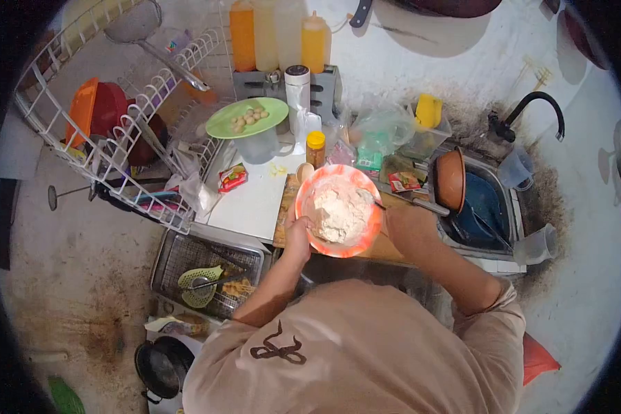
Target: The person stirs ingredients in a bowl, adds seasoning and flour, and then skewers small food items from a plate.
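Observation:
My left hand (298, 238) is closed on the left rim of an orange-and-white bowl (357, 247), which is tilted towards me above a wooden board (283, 214). A pale, floury, lumpy mass (338, 215) fills much of the bowl. At the bowl's right side my right hand (399, 224) is closed on the handle of a metal spoon (377, 203); the spoon's tip reaches over the rim to the mixture. Some of the right fingers are hidden. Close to the bowl's far side stand a yellow-lidded jar (315, 146) and a wooden spoon (305, 171).
Left of the bowl, a green plate of small balls (221, 124) rests on a clear jug (257, 148). A sink (490, 200) with a brown bowl (450, 181) is to the right. A dish rack (138, 138) and a wire-basket tray (169, 265) lie left.

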A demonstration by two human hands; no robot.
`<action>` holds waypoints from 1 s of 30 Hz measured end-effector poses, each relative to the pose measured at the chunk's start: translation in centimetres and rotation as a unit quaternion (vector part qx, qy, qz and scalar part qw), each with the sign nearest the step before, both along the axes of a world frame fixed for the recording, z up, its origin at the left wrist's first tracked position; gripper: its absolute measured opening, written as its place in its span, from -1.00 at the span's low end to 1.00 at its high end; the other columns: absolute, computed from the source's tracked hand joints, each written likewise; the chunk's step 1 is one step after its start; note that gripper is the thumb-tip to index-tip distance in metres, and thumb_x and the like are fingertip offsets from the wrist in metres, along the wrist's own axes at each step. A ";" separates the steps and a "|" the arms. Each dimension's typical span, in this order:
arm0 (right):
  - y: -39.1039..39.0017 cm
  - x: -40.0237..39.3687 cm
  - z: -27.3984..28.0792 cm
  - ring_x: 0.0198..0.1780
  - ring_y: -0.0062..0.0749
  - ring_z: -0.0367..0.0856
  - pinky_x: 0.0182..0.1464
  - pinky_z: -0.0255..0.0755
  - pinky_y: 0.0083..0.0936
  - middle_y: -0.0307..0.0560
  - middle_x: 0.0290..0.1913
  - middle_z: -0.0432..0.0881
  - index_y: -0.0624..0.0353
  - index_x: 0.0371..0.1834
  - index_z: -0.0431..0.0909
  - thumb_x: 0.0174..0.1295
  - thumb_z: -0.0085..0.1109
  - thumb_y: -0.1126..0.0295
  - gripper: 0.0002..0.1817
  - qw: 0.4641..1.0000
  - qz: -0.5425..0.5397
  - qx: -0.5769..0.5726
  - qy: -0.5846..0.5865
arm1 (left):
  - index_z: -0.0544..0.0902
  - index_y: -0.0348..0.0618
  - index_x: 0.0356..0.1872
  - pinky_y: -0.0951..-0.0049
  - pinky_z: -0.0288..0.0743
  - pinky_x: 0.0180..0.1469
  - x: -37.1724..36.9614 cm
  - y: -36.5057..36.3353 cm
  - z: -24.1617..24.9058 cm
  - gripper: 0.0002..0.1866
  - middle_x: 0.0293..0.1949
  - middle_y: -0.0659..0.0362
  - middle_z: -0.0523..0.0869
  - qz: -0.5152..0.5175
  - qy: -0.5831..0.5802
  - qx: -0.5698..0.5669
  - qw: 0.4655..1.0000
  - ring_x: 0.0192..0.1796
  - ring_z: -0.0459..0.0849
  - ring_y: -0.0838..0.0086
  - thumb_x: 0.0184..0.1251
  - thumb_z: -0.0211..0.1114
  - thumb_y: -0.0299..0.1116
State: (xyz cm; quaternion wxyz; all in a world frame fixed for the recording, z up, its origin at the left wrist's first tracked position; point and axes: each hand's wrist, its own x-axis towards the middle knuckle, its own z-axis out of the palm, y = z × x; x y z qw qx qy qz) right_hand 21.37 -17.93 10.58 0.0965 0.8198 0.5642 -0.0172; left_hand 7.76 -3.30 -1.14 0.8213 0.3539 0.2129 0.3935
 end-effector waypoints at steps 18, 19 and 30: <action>-2.1 -3.0 -1.2 -0.55 -0.07 0.54 -0.56 0.38 -0.22 0.12 -0.64 0.49 0.31 -0.54 0.42 0.07 -0.12 0.43 -0.82 0.977 0.146 0.096 0.123 | 0.29 -0.26 0.13 0.51 0.33 0.02 0.8 -0.5 0.3 -0.37 0.02 0.08 0.43 0.062 0.032 0.004 0.998 0.03 0.44 0.41 -0.17 -0.15 -0.65; -2.9 -2.6 -0.4 -0.54 -0.07 0.54 -0.55 0.39 -0.23 0.11 -0.62 0.50 0.32 -0.53 0.42 0.06 -0.11 0.43 -0.82 0.977 0.165 0.090 0.104 | 0.30 -0.27 0.12 0.51 0.33 0.02 0.7 -0.5 0.4 -0.38 0.01 0.08 0.44 0.063 0.029 0.004 0.998 0.02 0.44 0.41 -0.17 -0.14 -0.64; 1.8 -1.6 -4.5 -0.44 -0.09 0.58 -0.45 0.44 -0.26 0.08 -0.49 0.54 0.28 -0.48 0.47 0.03 -0.10 0.44 -0.84 0.987 0.134 0.065 0.052 | 0.27 -0.31 0.11 0.41 0.37 0.02 -0.2 -0.2 0.9 -0.33 0.00 0.01 0.44 0.011 -0.021 -0.025 0.999 -0.01 0.47 0.29 -0.27 -0.15 -0.61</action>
